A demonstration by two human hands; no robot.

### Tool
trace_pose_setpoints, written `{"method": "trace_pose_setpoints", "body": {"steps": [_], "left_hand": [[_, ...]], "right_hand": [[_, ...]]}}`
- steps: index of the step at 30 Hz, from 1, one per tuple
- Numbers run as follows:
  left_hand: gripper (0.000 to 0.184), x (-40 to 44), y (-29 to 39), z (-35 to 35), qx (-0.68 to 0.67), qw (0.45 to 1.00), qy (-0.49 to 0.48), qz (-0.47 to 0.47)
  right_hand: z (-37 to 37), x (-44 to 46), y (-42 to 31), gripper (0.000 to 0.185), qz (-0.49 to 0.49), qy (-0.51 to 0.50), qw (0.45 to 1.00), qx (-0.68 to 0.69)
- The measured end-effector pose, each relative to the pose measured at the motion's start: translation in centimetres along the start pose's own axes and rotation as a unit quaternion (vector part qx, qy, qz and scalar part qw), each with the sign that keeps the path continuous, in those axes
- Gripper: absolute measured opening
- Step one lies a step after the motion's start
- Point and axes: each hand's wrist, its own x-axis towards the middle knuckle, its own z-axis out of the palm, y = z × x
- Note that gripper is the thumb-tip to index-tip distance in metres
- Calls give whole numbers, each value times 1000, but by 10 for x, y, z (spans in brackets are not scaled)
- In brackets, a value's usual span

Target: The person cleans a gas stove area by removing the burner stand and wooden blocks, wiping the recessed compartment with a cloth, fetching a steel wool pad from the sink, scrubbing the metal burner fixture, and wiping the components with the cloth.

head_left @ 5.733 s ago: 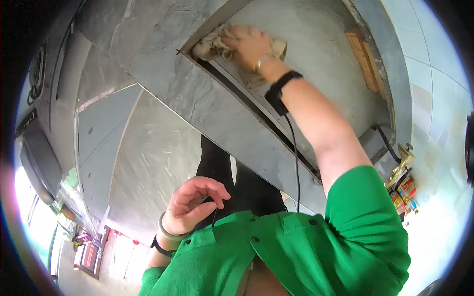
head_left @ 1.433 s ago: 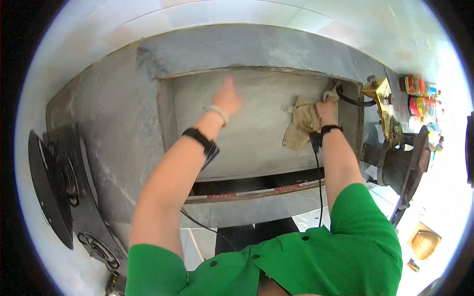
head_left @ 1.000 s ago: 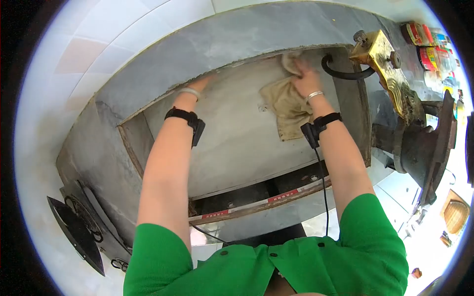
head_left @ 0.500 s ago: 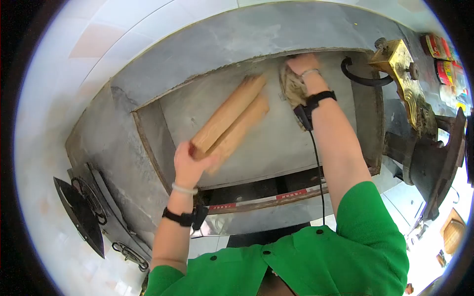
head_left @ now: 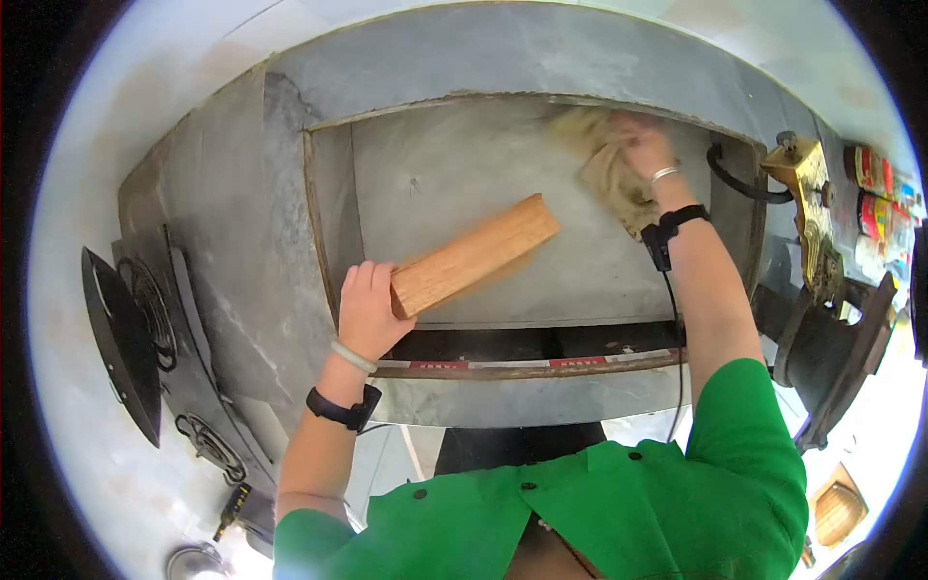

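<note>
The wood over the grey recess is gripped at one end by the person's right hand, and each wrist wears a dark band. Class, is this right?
No, the hand is wrong: the head view shows the left hand gripping the wood at one end over the grey recess. The rest stands.

Grey stone table (head_left: 570, 58), pale scuffs, rough brown edges around a big rectangular recess (head_left: 454, 164). Recess floor smooth grey, some small dark marks. Dark slot (head_left: 483, 344) along the near side, red-and-white strip (head_left: 578, 362) on its near edge. Crumpled tan cloth (head_left: 614, 184) on recess floor, far right part, partly blurred. Wood (head_left: 478, 253) over the floor, contact unclear. Stove (head_left: 208, 362) at left end.
</note>
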Motion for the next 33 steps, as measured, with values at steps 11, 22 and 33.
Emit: {"method": "trace_pose_setpoints", "body": {"steps": [11,22,33], "left_hand": [[69,5,4,14,98,995,-14,13],[65,45,-18,17,65,998,-18,15],[54,219,-5,56,76,988,115,72]], "right_hand": [[50,56,-161,51,-147,-116,972,145],[6,-38,44,45,110,110,987,-30],[36,-86,22,59,209,154,966,-13]]}}
